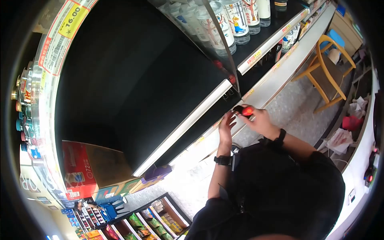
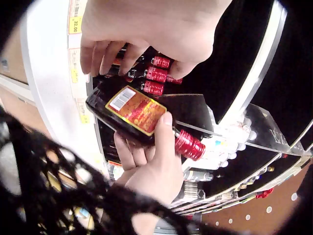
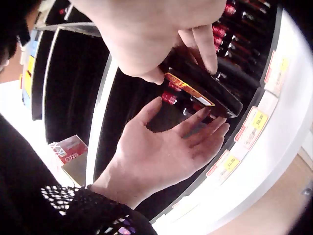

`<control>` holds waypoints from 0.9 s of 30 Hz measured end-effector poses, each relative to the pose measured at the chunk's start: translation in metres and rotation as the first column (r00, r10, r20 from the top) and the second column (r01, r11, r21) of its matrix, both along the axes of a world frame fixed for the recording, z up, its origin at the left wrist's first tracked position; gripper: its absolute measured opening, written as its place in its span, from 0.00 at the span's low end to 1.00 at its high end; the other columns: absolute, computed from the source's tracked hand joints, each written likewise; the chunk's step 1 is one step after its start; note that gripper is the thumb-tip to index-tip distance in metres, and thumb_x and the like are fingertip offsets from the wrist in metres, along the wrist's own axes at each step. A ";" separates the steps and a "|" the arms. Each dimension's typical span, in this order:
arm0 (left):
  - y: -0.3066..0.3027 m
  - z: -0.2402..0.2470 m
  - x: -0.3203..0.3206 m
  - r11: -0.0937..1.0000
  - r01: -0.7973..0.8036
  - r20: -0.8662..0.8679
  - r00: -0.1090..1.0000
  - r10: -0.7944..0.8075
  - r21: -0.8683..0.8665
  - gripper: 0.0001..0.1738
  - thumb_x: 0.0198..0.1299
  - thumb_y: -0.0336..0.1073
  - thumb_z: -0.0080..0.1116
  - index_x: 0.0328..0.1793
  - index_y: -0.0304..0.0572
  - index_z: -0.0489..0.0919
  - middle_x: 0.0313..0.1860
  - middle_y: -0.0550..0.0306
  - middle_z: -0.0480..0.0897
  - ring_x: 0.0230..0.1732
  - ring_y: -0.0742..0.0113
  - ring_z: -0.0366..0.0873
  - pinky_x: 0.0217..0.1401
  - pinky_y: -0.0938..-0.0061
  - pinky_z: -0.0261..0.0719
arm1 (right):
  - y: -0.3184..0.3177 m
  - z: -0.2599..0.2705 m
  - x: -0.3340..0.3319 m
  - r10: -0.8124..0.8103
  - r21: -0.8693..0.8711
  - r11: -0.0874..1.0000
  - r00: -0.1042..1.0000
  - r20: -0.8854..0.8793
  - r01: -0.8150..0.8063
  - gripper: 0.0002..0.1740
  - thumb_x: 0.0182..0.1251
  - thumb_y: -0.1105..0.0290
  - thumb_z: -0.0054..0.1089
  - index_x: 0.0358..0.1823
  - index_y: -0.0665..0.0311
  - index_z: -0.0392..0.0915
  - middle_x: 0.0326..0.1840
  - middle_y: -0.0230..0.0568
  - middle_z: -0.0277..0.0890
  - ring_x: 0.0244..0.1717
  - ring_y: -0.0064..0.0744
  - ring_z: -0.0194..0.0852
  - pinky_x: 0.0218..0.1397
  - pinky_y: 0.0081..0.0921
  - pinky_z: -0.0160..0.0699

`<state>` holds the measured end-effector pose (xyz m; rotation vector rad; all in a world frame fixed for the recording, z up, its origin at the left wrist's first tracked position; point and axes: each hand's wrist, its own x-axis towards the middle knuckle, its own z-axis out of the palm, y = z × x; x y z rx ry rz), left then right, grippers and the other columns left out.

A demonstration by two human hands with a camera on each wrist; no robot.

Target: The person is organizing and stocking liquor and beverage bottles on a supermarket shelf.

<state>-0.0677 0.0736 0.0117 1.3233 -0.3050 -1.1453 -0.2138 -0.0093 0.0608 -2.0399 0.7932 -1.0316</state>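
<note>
My right hand [image 1: 262, 121] grips a flat dark bottle [image 2: 120, 108] with a red-wrapped neck and a gold-edged red-orange label. In the left wrist view, the right thumb [image 2: 165, 132] lies along the bottle near its shoulder, with the neck pointing down to the right. My left hand [image 3: 161, 149] is beside the bottle, fingers spread and relaxed, holding nothing. Several similar red-necked bottles [image 2: 155, 74] lie on the dark shelf behind both hands. From the right wrist view, the held bottle shows mostly edge-on beneath the right hand [image 3: 151, 34].
The shelf's white front edge [image 3: 279, 137] carries price tags [image 3: 252, 127]. A clear divider [image 1: 220, 28] stands beside large water bottles [image 1: 236, 24] on the upper shelf. Red and brown cartons [image 1: 80, 168] are at lower left; a wooden chair [image 1: 326, 72] stands at right.
</note>
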 end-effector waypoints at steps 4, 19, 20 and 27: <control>0.005 0.016 0.003 0.995 -0.095 0.398 0.914 0.081 0.016 0.35 0.71 0.54 0.43 0.69 0.27 0.66 0.65 0.46 0.72 0.67 0.58 0.67 0.69 0.68 0.61 | 0.004 -0.001 0.043 0.037 0.103 0.994 0.999 -0.019 -0.035 0.22 0.61 0.64 0.64 0.55 0.64 0.75 0.35 0.51 0.82 0.34 0.51 0.82 0.36 0.37 0.81; 0.006 -0.005 0.037 0.979 0.018 -0.046 0.999 -0.028 -0.203 0.37 0.72 0.57 0.37 0.79 0.45 0.49 0.70 0.51 0.65 0.71 0.60 0.61 0.73 0.67 0.53 | -0.001 -0.030 0.101 -0.023 0.140 0.989 0.989 -0.145 0.043 0.15 0.63 0.62 0.60 0.41 0.66 0.76 0.31 0.53 0.80 0.31 0.56 0.80 0.33 0.46 0.79; 0.006 -0.006 0.037 0.980 0.021 -0.046 0.998 -0.031 -0.198 0.37 0.72 0.57 0.37 0.79 0.45 0.49 0.70 0.51 0.65 0.71 0.60 0.61 0.73 0.67 0.53 | -0.001 -0.031 0.102 -0.025 0.144 0.989 0.989 -0.145 0.046 0.15 0.63 0.62 0.60 0.41 0.66 0.76 0.31 0.53 0.80 0.31 0.56 0.80 0.33 0.46 0.79; -0.004 -0.003 0.039 0.980 -0.048 -0.114 0.993 0.026 -0.193 0.30 0.70 0.51 0.42 0.76 0.53 0.59 0.52 0.59 0.76 0.55 0.66 0.72 0.61 0.69 0.65 | -0.001 -0.050 0.100 -0.020 0.108 0.994 0.997 -0.078 0.028 0.21 0.61 0.66 0.59 0.51 0.74 0.75 0.39 0.60 0.80 0.39 0.55 0.81 0.43 0.41 0.81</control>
